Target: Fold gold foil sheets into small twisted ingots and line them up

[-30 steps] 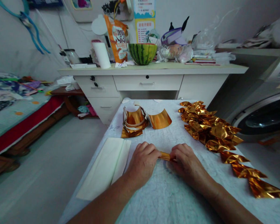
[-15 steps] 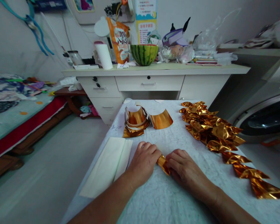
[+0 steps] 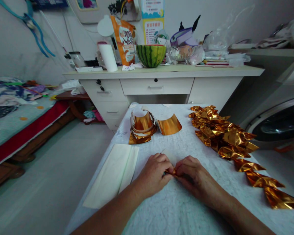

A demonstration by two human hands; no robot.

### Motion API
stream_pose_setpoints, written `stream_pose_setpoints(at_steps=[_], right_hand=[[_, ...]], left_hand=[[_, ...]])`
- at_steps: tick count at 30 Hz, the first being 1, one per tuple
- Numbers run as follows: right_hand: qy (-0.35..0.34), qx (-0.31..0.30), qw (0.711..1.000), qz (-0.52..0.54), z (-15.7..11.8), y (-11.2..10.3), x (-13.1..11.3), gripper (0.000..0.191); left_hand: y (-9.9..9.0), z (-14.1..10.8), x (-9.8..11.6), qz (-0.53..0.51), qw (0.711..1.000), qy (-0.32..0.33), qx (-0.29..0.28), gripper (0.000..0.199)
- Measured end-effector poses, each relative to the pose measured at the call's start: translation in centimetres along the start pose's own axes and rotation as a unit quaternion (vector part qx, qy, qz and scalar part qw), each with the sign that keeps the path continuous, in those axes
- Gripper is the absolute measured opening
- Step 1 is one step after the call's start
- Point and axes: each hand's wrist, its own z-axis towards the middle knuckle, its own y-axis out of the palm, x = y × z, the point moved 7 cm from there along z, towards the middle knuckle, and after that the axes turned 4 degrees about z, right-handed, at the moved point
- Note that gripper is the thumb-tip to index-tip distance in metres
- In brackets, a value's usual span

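Note:
A small piece of gold foil paper is pinched between my two hands over the cloth-covered table. My left hand grips its left side with thumb and fingers closed. On its other side my right hand pinches it too, and the fingers hide most of the piece. Beyond the hands stand curled gold foil sheets, with one separate curved gold sheet beside them. Folded gold foil pieces lie heaped along the right side, several trailing toward the near right corner.
Pale paper sheets lie left of my hands. A white desk at the back carries a watermelon half, an orange pouch and clutter. A bed is on the left, a washing machine on the right.
My hands have drawn closer together around the gold foil piece, which now shows as a thinner strip between the fingers. A pale edge shows behind the left fingertips.

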Motion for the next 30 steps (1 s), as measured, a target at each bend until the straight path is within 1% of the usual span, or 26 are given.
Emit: stream_pose_setpoints(at_steps=[5, 10, 14, 18, 24, 27, 30], right_hand=[[0.055, 0.010, 0.998, 0.013, -0.2, 0.0, 1.2, 0.010], [0.093, 0.017, 0.996, 0.007, -0.1, 0.0, 1.6, 0.011], [0.104, 0.018, 0.994, 0.000, 0.0, 0.0, 1.5, 0.010], [0.112, 0.018, 0.993, -0.017, 0.1, 0.1, 1.3, 0.014], [0.128, 0.049, 0.989, -0.051, 0.1, 0.3, 1.7, 0.015], [0.142, 0.054, 0.986, -0.062, 0.1, 0.5, 2.0, 0.017], [0.160, 0.055, 0.984, -0.060, 0.1, 0.5, 2.2, 0.015]], left_hand=[[-0.1, 0.0, -0.2, -0.020, 1.000, -0.006, -0.005, 0.009], [-0.1, -0.2, -0.3, -0.034, 0.999, -0.030, 0.003, 0.008], [-0.2, -0.2, -0.2, -0.036, 0.999, -0.035, 0.006, 0.010], [-0.2, -0.1, -0.2, -0.025, 0.999, -0.043, 0.015, 0.011], [-0.1, -0.1, -0.2, -0.002, 0.997, -0.068, 0.033, 0.009], [0.0, -0.2, -0.4, -0.005, 0.996, -0.082, 0.040, 0.008], [0.1, -0.3, -0.3, -0.006, 0.996, -0.080, 0.045, 0.008]])
